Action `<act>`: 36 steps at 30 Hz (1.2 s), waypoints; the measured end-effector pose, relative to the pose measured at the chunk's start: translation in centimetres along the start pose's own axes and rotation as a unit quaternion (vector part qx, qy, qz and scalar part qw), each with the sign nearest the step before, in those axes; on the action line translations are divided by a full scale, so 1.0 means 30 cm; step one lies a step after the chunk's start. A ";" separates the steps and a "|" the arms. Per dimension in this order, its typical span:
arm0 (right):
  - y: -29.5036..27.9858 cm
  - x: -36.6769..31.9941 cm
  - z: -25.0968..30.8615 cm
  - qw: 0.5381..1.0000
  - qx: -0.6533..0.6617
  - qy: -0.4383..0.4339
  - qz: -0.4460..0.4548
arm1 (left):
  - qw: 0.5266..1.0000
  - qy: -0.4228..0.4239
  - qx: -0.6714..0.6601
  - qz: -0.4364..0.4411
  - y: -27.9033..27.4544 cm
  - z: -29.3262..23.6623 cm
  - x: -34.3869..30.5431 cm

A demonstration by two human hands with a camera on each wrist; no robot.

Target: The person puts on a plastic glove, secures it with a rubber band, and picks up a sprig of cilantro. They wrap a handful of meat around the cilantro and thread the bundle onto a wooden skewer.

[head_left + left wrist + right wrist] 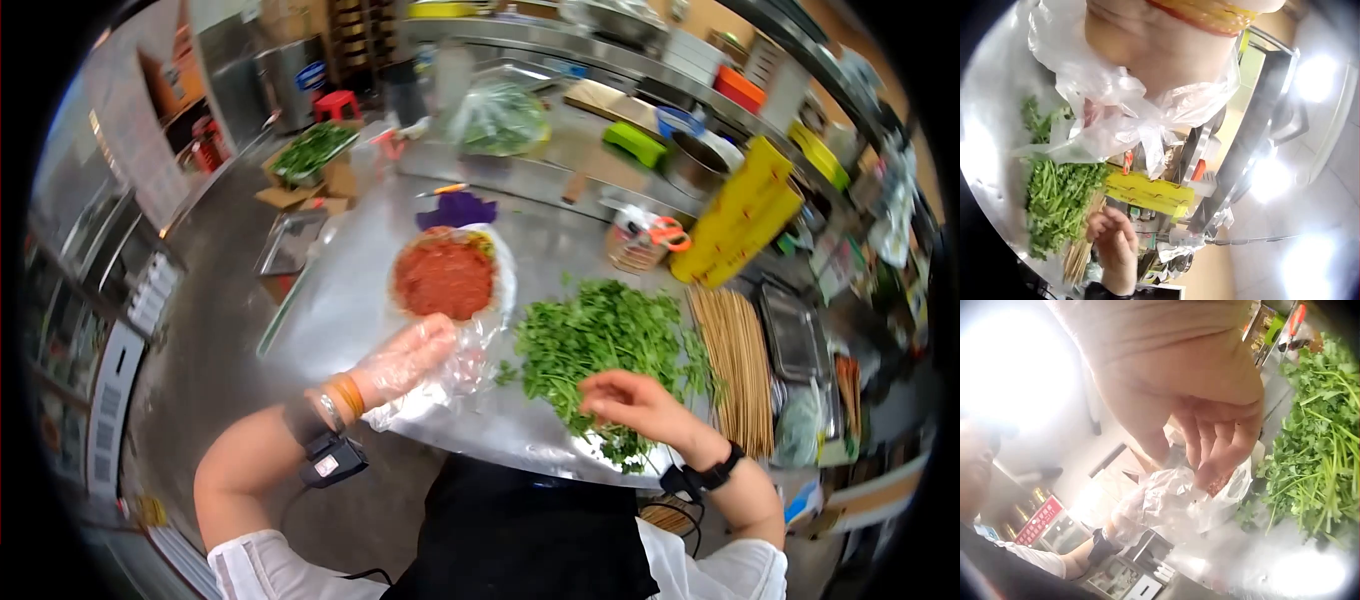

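My left hand (408, 356), in a loose clear plastic glove (1107, 94), is in front of a bowl of red minced meat (444, 280). Its fingers are relaxed and partly hidden by the crumpled plastic. White plastic (507, 275) shows around the bowl's right side, with some yellow-green bits at the meat's upper edge. On the right, my bare right hand (637, 405) hovers over the near edge of a pile of leafy green herbs (600, 335). Loosely bent, its fingers hold nothing, as the right wrist view also shows.
Thin wooden skewers (735, 370) lie right of the herbs. Behind them stand a yellow box (740, 215) and a tub with orange-handled scissors (668, 235). A purple cloth (457, 210) lies beyond the bowl. A box of greens (312, 152) stands at the far left.
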State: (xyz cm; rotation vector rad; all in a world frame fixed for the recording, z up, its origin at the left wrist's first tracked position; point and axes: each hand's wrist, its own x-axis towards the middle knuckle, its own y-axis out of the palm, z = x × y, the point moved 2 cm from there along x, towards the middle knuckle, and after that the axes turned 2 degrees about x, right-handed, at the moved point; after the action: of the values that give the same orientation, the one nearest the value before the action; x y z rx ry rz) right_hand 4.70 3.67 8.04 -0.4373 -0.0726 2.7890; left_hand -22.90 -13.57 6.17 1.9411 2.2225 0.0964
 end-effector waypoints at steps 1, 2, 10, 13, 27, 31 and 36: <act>-0.025 0.008 -0.021 1.000 0.001 -0.025 0.004 | 0.999 -0.029 0.015 0.002 0.008 -0.011 0.050; -0.041 0.015 -0.043 0.997 0.040 -0.061 -0.016 | 1.000 -0.023 0.008 0.002 0.030 -0.024 0.097; -0.129 0.048 -0.133 0.884 0.445 -0.128 -0.059 | 0.995 0.057 -0.077 0.028 0.395 -0.041 0.291; -0.222 0.014 -0.176 0.915 0.335 -0.127 -0.183 | 0.976 0.029 -0.216 0.024 0.441 0.058 0.338; -0.437 -0.063 -0.331 0.828 0.246 -0.215 -0.455 | 0.986 -0.061 -0.014 -0.156 0.414 0.309 0.318; -0.304 -0.111 -0.220 0.838 0.007 -0.270 -0.474 | 0.986 -0.037 -0.089 -0.136 0.438 0.335 0.312; -0.118 -0.038 -0.077 0.863 -0.219 -0.290 -0.352 | 0.995 0.034 -0.092 -0.024 0.541 0.278 0.329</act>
State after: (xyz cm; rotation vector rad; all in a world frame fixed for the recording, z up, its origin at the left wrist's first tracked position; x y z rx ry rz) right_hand 7.48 6.66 6.52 0.3104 -0.8320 2.0484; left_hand -6.78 -2.15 -0.19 1.8125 2.2119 0.3529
